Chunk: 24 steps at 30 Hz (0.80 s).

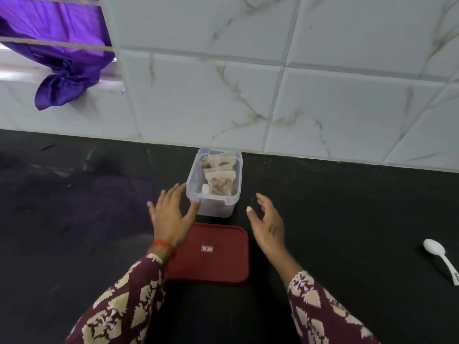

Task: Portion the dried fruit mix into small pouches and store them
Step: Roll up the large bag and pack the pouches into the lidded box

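A clear plastic container stands on the black counter against the tiled wall, with no lid on it. Inside it lie small clear pouches of dried fruit mix. Its dark red lid lies flat on the counter just in front of it. My left hand is open, fingers spread, with the thumb touching the container's near left corner. My right hand hovers open to the right of the container, a short gap away, holding nothing.
A white plastic spoon lies on the black counter at the far right. A purple cloth hangs over a window ledge at the upper left. The white marbled tile wall rises right behind the container.
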Each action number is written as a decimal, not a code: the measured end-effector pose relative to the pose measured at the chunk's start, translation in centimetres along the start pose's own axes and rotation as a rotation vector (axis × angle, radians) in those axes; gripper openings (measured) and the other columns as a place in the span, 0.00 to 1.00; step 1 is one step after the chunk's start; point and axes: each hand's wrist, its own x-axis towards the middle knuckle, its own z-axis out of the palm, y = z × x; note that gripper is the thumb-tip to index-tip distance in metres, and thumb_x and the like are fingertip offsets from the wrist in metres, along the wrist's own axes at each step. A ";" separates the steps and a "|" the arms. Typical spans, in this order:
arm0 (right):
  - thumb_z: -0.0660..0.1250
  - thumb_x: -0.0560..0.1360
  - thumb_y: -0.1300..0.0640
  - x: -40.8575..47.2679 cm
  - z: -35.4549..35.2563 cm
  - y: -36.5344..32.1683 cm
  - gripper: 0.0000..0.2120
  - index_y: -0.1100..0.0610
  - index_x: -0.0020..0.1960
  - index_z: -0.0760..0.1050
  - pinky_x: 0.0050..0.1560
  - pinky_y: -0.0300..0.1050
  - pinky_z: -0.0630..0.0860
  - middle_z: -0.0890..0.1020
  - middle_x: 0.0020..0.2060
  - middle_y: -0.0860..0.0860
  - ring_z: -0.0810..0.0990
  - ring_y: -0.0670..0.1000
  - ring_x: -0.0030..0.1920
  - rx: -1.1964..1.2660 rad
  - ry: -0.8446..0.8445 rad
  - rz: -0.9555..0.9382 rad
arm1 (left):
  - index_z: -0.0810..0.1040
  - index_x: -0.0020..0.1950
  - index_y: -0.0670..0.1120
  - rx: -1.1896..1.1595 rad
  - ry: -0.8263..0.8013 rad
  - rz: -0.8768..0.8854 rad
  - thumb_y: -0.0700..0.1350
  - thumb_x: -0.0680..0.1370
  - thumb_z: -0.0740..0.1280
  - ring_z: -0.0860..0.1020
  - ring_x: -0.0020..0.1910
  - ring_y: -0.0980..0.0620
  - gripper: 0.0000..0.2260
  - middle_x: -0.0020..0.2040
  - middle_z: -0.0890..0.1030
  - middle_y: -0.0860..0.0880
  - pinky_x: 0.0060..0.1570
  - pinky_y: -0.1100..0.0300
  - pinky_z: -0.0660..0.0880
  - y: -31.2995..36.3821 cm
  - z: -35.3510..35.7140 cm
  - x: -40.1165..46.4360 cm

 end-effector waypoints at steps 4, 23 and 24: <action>0.56 0.80 0.44 -3.7 3.0 2.3 0.29 0.54 0.77 0.54 0.76 0.52 0.46 0.61 0.75 0.54 0.56 0.53 0.76 -0.244 -0.039 0.092 | 0.56 0.77 0.55 0.199 -0.146 -0.233 0.75 0.71 0.51 0.43 0.77 0.44 0.39 0.77 0.58 0.52 0.66 0.38 0.28 -2.4 0.9 -4.3; 0.62 0.79 0.49 -5.1 0.9 -3.3 0.31 0.53 0.77 0.53 0.69 0.35 0.54 0.58 0.76 0.48 0.55 0.40 0.72 0.164 0.058 -0.020 | 0.71 0.70 0.54 -0.228 0.177 0.027 0.68 0.67 0.60 0.64 0.67 0.63 0.34 0.73 0.65 0.57 0.64 0.63 0.62 3.3 -2.8 -5.0; 0.62 0.79 0.50 -4.6 0.5 -3.8 0.30 0.53 0.77 0.54 0.69 0.35 0.54 0.59 0.75 0.48 0.57 0.42 0.73 0.171 0.076 -0.024 | 0.71 0.70 0.54 -0.235 0.177 0.045 0.68 0.67 0.60 0.65 0.66 0.63 0.34 0.73 0.66 0.57 0.64 0.64 0.62 3.9 -3.0 -4.2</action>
